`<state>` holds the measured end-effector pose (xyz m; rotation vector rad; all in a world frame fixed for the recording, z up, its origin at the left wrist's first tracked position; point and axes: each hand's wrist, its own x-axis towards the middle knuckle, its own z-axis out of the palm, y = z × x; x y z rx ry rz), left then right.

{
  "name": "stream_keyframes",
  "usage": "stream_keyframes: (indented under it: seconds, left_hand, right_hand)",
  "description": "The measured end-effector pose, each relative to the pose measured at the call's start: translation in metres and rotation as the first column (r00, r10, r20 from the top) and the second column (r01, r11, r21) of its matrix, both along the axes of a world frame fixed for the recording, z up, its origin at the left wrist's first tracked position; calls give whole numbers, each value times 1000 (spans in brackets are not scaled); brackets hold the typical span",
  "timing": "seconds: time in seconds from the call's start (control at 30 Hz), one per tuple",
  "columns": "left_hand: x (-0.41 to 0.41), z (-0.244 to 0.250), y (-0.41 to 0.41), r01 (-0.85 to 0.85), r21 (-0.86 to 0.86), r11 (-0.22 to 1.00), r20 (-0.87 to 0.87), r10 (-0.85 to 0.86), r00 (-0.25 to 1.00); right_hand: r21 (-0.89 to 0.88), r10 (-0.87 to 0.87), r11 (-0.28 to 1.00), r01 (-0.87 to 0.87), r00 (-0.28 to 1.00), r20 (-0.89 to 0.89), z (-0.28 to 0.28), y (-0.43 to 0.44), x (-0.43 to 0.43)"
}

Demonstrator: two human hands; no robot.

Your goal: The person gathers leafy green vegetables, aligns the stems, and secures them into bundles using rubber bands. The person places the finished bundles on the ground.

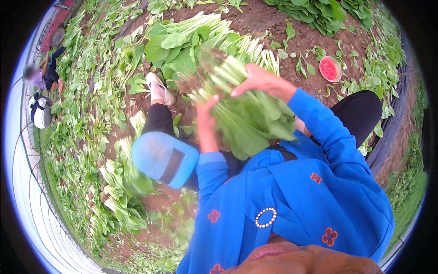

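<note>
Both of my hands are on leafy greens with pale stalks and brown roots. My left hand (207,111) is at the stalks of one bunch (236,126), its roots pointing up and left. Around the thick pale stalks of a second bunch (231,70), my right hand (261,80) is closed, with leaves hanging below it. The two bunches lie against each other and are partly blurred. Just beyond them, a row of cut greens (178,44) rests on the soil, pale stalk ends to the right.
A bowl of red ties or bands (330,69) stands on the soil at right. A blue pad with a dark strap (164,159) is at my left knee. Bundled greens (116,202) lie at lower left, more (311,13) at top. Another person (44,72) works at far left beside a bag (41,111).
</note>
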<state>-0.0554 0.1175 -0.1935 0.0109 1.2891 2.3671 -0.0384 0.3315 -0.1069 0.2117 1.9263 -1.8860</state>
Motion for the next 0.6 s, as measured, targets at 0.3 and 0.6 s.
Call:
stream_keyframes:
  seconds: [0.3,0.6]
  left_hand:
    - [18,13,7,-142,26,990,17,142,990]
    - [15,18,-13,-176,117,977,-21,179,984]
  right_hand:
    - [62,-145,987,148,988,-49,-8,-54,18]
    - [-85,-159,985,151,982,-101,20,-34,23]
